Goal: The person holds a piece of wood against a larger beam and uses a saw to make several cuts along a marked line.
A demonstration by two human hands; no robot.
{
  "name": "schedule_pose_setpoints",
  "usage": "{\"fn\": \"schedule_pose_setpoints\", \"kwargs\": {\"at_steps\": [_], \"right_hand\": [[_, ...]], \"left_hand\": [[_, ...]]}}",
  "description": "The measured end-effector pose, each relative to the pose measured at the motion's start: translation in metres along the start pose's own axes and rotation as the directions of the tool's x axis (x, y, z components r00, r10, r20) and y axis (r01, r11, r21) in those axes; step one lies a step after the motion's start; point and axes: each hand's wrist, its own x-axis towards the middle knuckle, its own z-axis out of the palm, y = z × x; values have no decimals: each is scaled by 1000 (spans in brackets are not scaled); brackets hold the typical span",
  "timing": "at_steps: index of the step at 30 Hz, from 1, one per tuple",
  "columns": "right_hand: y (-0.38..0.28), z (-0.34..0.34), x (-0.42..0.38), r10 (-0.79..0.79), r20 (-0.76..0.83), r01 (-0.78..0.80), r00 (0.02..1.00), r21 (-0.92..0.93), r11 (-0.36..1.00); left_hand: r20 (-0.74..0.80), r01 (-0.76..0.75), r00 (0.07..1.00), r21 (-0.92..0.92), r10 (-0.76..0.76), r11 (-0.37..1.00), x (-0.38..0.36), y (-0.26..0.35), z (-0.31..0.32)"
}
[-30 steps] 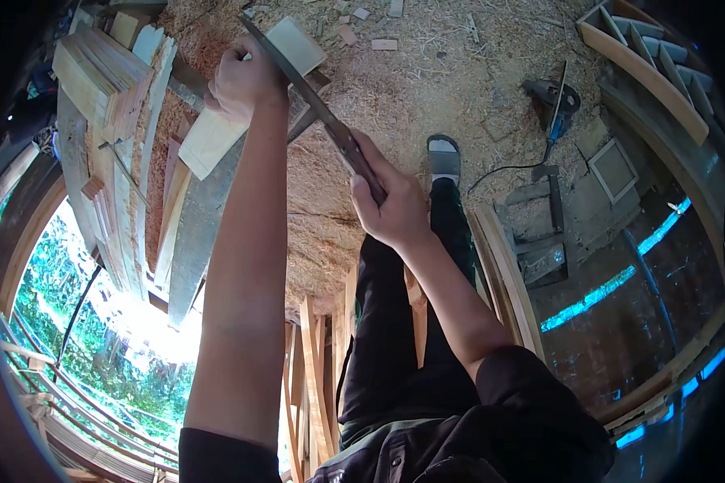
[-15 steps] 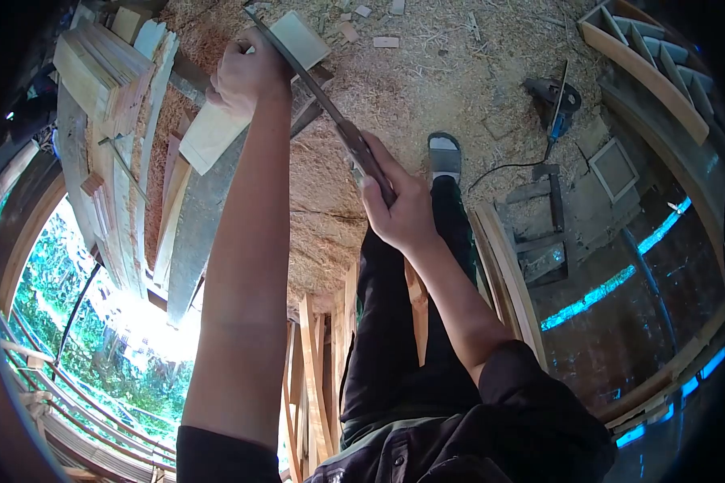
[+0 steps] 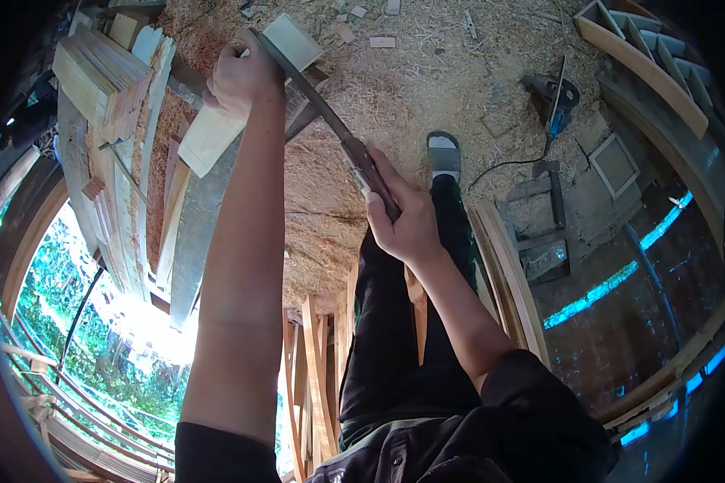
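My left hand (image 3: 246,80) is closed on a pale wooden board (image 3: 211,145), its fingers curled at the edge. The board's far end shows beyond the hand, past a long dark blade. My right hand (image 3: 403,216) wraps round the brown wooden handle of this long-bladed hand tool (image 3: 322,109), the thumb along the handle's near side. Seen nearly edge-on, the blade slants up and left across the board, its tip close beside my left fist. A grey plank (image 3: 205,217) lies under the board and my left forearm.
Stacked wood pieces (image 3: 109,80) stand at left. A blue power tool (image 3: 557,105) with an upright blade and a cord lies on the shavings-strewn floor at right. Nearby are a hammer-like tool (image 3: 554,193), a small frame (image 3: 615,167) and a compartmented wooden piece (image 3: 644,56).
My right hand and the bladed tool have shifted slightly down and right, drawing the tip back toward me. My left hand stays on the board, almost unmoved.
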Motion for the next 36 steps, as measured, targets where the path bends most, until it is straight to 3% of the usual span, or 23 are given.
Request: {"fn": "schedule_pose_setpoints", "kwargs": {"at_steps": [2, 5, 10, 14, 17, 19, 22, 30, 32, 34, 36], "right_hand": [[0, 1, 2, 51, 7, -52, 999, 33, 998], [-3, 11, 25, 42, 27, -40, 999, -75, 996], [1, 8, 9, -30, -36, 30, 999, 1, 1000], [2, 9, 10, -12, -20, 12, 1000, 8, 1000], [-7, 18, 37, 68, 55, -68, 996, -1, 998], [-7, 21, 42, 4, 15, -4, 1000, 5, 1000], [-6, 8, 18, 51, 15, -52, 999, 65, 997], [-3, 20, 37, 50, 30, -50, 998, -14, 999], [1, 17, 22, 26, 4, -26, 1000, -35, 999], [2, 9, 7, 34, -1, -34, 999, 63, 997], [2, 13, 9, 11, -13, -10, 1000, 30, 1000]], "left_hand": [[21, 1, 1000, 4, -1, 1000, -1, 2, -3], [8, -8, 1000, -29, 8, 1000, -1, -1, 0], [-21, -10, 1000, -13, 10, 1000, 1, -2, 5], [54, 12, 998, 13, -13, 1000, -1, 3, -6], [23, -1, 1000, -8, 1, 1000, -4, 3, -7], [32, -11, 999, -7, 12, 1000, -2, 0, -4], [37, -17, 999, -6, 18, 1000, -1, 1, -3], [3, -21, 1000, -40, 21, 999, -2, -1, 1], [-142, -56, 989, -52, 48, 997, -1, -3, 10], [-180, -82, 981, -62, 70, 995, 3, -8, 21], [-215, -105, 973, -72, 88, 992, 4, -11, 23]]}}
